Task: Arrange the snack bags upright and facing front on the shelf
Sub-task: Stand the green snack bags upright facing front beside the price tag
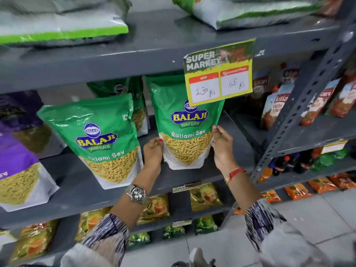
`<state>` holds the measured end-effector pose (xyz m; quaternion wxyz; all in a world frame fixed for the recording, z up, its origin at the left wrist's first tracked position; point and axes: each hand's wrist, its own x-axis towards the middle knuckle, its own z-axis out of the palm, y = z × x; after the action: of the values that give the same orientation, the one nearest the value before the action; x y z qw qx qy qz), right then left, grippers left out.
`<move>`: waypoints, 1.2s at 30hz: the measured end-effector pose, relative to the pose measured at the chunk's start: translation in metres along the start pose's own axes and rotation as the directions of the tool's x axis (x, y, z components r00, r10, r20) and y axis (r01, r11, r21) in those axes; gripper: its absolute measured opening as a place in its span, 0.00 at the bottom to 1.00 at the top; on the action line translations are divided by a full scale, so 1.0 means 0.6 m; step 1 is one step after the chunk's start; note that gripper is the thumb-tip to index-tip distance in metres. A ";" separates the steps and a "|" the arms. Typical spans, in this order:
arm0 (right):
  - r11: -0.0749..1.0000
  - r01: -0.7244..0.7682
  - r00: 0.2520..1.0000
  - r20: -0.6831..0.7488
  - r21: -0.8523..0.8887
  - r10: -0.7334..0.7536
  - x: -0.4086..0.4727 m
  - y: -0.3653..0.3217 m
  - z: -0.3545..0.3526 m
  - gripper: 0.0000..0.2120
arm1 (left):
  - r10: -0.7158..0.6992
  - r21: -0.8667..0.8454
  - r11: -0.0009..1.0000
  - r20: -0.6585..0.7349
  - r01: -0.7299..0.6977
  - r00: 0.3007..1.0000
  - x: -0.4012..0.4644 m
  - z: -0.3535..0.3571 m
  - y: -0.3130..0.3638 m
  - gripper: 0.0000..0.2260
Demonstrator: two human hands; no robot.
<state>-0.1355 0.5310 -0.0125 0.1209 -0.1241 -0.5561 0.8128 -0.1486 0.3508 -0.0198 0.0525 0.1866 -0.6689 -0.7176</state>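
Note:
A green Ratlami Sev bag [185, 130] stands upright on the grey middle shelf [81, 185], label facing me. My left hand [153, 151] grips its lower left edge and my right hand [221, 145] grips its lower right edge. A second green Ratlami Sev bag [100, 139] stands to the left nearer the shelf's front, leaning slightly left, label forward. A third green bag [133, 93] shows behind these two, mostly hidden. A purple snack bag [17, 170] stands at the far left.
A yellow and green price card [219, 74] hangs from the upper shelf over the held bag's top right. Large white and green sacks [57, 22] lie above. Tomato sauce pouches [275, 108] fill the right rack; yellow packets [156, 207] sit below.

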 end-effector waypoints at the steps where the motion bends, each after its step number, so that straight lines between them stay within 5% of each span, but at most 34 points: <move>1: 1.000 -0.014 1.000 0.015 -0.020 0.014 0.007 0.006 0.000 0.12 | 0.009 -0.005 1.000 0.008 -0.009 1.000 0.004 0.001 -0.004 0.07; 8: 0.990 -0.069 0.992 0.093 -0.126 0.081 0.025 0.026 -0.007 0.18 | -0.019 -0.126 0.992 0.040 0.024 0.999 0.010 -0.001 -0.028 0.07; 11: 0.978 -0.115 0.979 0.145 -0.177 0.141 0.022 0.036 -0.005 0.17 | -0.064 -0.226 0.968 0.192 0.107 0.979 0.000 0.004 -0.021 0.21; 14: 0.965 -0.171 0.966 0.159 -0.199 0.204 0.010 0.043 0.001 0.25 | 0.038 -0.227 0.973 0.326 0.039 0.945 -0.013 0.010 -0.011 0.19; 20: 0.969 -0.161 0.953 0.225 -0.189 0.202 -0.007 0.044 0.006 0.39 | 0.057 -0.194 0.981 0.373 0.017 0.926 -0.014 -0.009 -0.032 0.16; 36: 0.981 -0.133 0.946 0.278 -0.144 0.169 -0.032 0.062 0.011 0.24 | 0.036 -0.202 0.979 0.356 0.039 0.934 -0.029 -0.037 -0.036 0.13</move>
<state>-0.1217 0.5056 -0.0438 -0.0322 -0.0534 -0.6057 0.7933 -0.1213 0.3379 -0.0385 -0.0515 0.0471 -0.5893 -0.8049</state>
